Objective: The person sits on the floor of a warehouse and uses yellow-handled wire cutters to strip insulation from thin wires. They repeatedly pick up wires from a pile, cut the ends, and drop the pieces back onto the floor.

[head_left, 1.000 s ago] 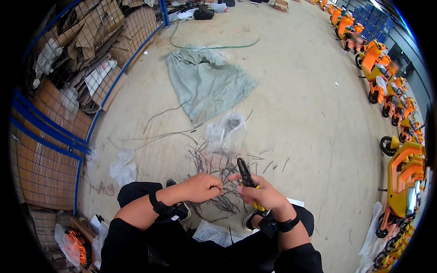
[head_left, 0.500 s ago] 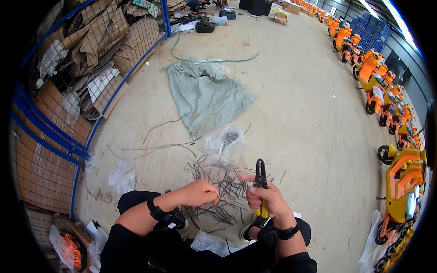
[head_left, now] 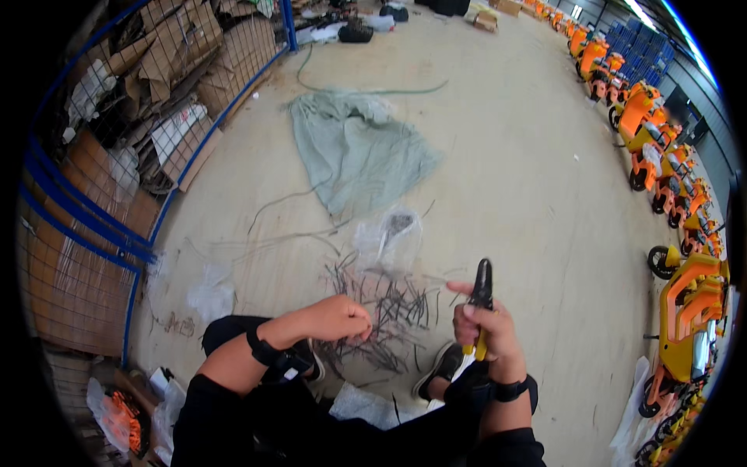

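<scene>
My right hand (head_left: pixel 490 331) grips a pair of wire strippers (head_left: pixel 482 292) with a black head and yellow handles. Their jaws point away from me, and the index finger sticks out to the left. To the left, my left hand (head_left: pixel 342 317) is closed with its fingers curled in; whatever it may hold is hidden. Beneath and between the hands, short dark cable pieces (head_left: pixel 393 303) lie scattered on the floor. Just beyond that pile sits a clear plastic bag (head_left: pixel 401 241) with something dark grey inside.
A pale green woven sack (head_left: pixel 358 156) lies flat farther off, with a green hose (head_left: pixel 389 92) behind it. Long thin cables (head_left: pixel 280 243) stretch to the left. Blue mesh fencing (head_left: pixel 148 253) holds back cardboard (head_left: pixel 101 187). Orange and yellow scooters (head_left: pixel 689 311) line the right side.
My right hand has shifted right with the wire strippers, farther from the left hand. My left hand stays closed in nearly the same place. The view has tilted slightly.
</scene>
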{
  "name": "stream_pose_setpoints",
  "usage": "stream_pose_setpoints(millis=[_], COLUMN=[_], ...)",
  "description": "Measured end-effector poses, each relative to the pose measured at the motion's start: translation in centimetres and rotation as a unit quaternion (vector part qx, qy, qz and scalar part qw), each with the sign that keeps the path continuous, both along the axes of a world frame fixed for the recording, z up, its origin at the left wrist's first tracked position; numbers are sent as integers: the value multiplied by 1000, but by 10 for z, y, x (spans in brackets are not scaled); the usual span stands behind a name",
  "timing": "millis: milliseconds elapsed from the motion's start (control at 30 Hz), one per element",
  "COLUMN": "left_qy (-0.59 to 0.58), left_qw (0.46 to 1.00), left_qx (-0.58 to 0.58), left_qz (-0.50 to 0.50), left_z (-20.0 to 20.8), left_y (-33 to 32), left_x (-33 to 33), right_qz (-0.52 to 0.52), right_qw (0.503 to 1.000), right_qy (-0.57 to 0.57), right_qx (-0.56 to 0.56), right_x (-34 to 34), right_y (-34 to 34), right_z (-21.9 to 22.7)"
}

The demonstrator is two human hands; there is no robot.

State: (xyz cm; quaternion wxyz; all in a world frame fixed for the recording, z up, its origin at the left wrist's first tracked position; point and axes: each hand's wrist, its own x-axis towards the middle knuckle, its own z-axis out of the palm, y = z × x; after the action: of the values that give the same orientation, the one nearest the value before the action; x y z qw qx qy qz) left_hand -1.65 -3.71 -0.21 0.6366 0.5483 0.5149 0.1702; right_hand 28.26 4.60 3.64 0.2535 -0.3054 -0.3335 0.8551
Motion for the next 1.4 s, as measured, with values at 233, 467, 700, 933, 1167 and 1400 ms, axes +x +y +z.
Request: stream_pose_setpoints(millis=[233, 467, 700, 933, 1167, 1400], left_qy=[-53, -14, -37, -12, -26, -2], left_qw=[998, 999, 999, 999, 998, 998], left_qx=[-17, -34, -37, -47, -64, -68], left_qz=[10, -3, 0, -14, -4, -14], left_z=[-12, 2, -2, -1, 2, 0], left_y=[-1, 1, 1, 2, -3, -3], left_x=[-7, -9, -11, -14, -21, -26], right_qz=[-64, -134, -141, -189, -222, -226], right_qw=[996, 987, 982, 969, 960, 956], right_qy=[-21, -36, -59, -56, -50, -35], right_qx=[53, 82, 112, 147, 166, 184], right_x=[11, 33, 48, 67, 82, 100], right_y=[7, 11, 14, 18, 22, 25], right_z=[3, 3, 0, 4, 0, -2])
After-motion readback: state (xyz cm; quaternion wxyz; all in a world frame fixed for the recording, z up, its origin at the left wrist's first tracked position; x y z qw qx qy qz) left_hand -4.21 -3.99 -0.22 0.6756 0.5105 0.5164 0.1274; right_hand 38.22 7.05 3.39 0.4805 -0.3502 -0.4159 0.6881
